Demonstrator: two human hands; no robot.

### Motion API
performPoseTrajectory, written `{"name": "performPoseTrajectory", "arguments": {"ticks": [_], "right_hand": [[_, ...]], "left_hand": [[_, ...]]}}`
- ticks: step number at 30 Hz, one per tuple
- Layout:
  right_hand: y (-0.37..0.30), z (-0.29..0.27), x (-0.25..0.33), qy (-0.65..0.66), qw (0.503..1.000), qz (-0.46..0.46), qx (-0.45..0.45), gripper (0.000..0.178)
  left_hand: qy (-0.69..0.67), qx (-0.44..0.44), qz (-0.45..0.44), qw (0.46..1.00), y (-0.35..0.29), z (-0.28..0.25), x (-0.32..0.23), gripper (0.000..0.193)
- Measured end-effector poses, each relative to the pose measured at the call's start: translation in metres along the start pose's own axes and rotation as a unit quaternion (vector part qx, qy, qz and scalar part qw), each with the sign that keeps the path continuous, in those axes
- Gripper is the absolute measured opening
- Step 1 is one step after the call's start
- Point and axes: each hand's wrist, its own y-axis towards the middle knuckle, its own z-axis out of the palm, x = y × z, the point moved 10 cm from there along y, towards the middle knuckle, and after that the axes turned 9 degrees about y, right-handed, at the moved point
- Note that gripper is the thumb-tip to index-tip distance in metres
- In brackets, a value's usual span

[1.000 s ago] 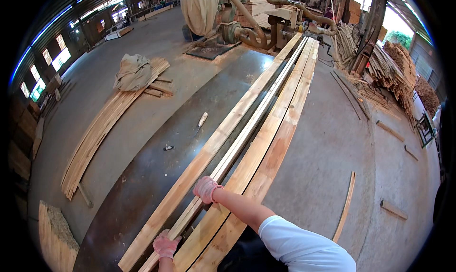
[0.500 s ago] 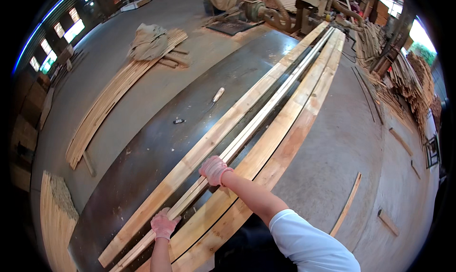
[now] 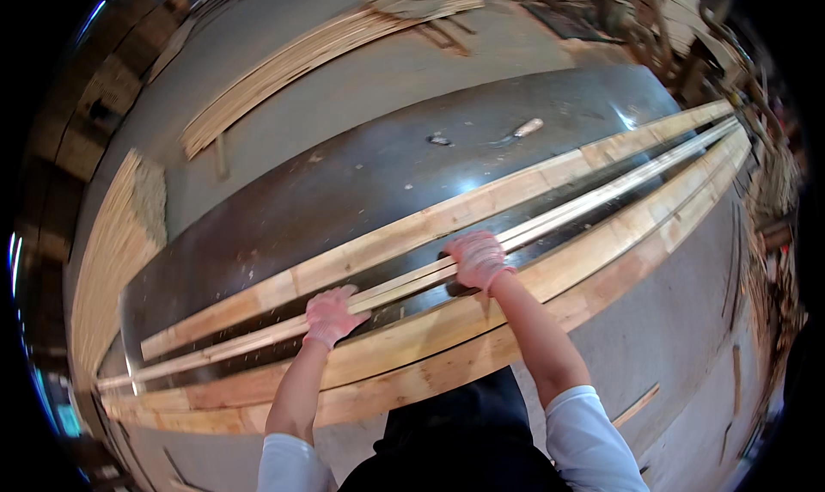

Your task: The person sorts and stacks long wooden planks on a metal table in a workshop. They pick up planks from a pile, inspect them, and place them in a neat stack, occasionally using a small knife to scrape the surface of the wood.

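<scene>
A bundle of thin pale wooden strips (image 3: 404, 285) runs lengthwise along a dark, smooth table (image 3: 344, 191). My left hand (image 3: 333, 315), in a pinkish knit glove, straddles the strips, thumb and fingers on either side. Farther right, my gloved right hand (image 3: 479, 260) wraps over the same bundle, its fingertips hidden beneath. Behind the strips lies a wider wooden board (image 3: 430, 221). Two more boards, an inner one (image 3: 412, 342) and an outer one (image 3: 447, 367), lie side by side along the near edge, under my forearms.
On the table's far part are a light-handled tool (image 3: 528, 128) with a thin tip and a small dark object (image 3: 439, 140). Beyond, a long stack of slats (image 3: 284, 75) lies on the floor. Another wood stack (image 3: 116, 251) stands at the left end. Machinery (image 3: 687, 54) is at the back right.
My view has swung, so the table now runs more across the picture. Both hands remain on the strips; my left hand's thumb and fingers look more spread.
</scene>
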Motion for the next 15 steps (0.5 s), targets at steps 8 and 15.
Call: {"name": "performPoseTrajectory", "arguments": {"ticks": [8, 15], "right_hand": [[0.001, 0.003, 0.0, -0.033, 0.999, 0.01, 0.037, 0.046], [-0.008, -0.023, 0.028, 0.013, 0.994, 0.003, 0.108, 0.052]], "left_hand": [[-0.04, -0.02, 0.011, 0.999, 0.0, -0.002, -0.003, 0.067], [-0.065, 0.003, 0.012, 0.998, -0.006, -0.008, 0.001, 0.064]]}}
